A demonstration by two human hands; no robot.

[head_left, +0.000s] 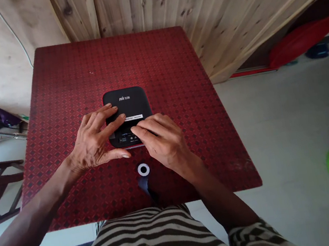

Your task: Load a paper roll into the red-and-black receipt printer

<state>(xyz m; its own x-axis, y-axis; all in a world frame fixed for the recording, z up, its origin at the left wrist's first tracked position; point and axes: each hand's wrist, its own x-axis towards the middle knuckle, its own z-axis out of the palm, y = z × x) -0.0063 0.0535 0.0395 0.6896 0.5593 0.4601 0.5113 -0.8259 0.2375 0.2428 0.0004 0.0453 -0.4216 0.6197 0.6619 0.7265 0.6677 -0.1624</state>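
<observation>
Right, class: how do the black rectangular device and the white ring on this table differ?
The black device is rectangular with rounded corners; the white ring is round with a dark centre. The device looks much larger than the ring. The left hand and right hand touch the device, while neither touches the ring. Both appear against the red patterned tabletop.

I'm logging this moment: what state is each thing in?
Black device: flat, printed side up
Left hand: spread, fingertips on device
Right hand: fingers curled at device's near end; grip unclear
White ring: lying on table
Dark strip: next to ring
</observation>
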